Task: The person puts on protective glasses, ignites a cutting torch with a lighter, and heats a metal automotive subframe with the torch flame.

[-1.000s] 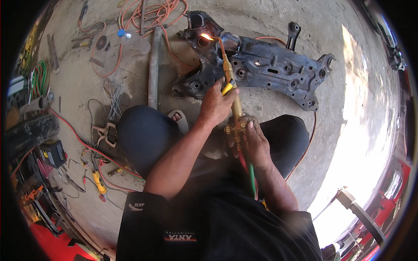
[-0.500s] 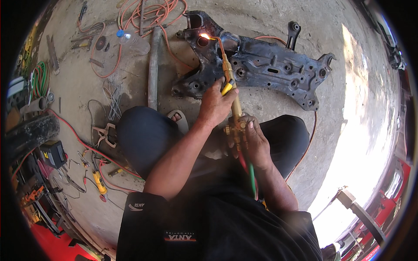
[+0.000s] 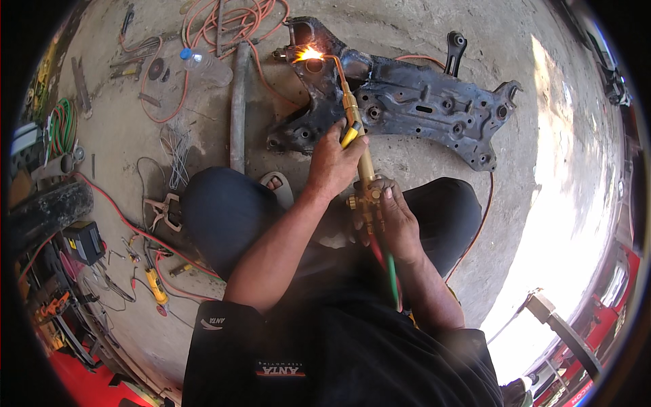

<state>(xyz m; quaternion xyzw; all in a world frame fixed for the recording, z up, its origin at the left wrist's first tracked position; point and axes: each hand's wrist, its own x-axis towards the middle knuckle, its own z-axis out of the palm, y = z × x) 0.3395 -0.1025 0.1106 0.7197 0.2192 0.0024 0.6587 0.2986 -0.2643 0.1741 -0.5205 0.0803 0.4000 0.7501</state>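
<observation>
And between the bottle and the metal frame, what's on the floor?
Head view: a grey pipe on the bottle side, then an orange hose toward the metal frame.

Torch (image 3: 367, 166), brass, one: was held in both hands, neck pointing away from the person. Left hand (image 3: 332, 166): closed about the barrel, a short yellow piece (image 3: 350, 135) showing at its fingers. Right hand (image 3: 401, 222): gripped the valve end, where a red hose (image 3: 376, 249) and a green hose (image 3: 391, 273) hung.

Flame (image 3: 310, 53), bright orange, one: flared at the tip, over the upper left part of a dark metal frame (image 3: 407, 95), close to a round hole.

Floor, left side: a clear bottle (image 3: 211, 69), blue-capped, lay near a grey pipe (image 3: 239, 115); a wire bundle (image 3: 178, 157) and a clamp (image 3: 163, 211) lay nearer the left knee (image 3: 224, 210).
</observation>
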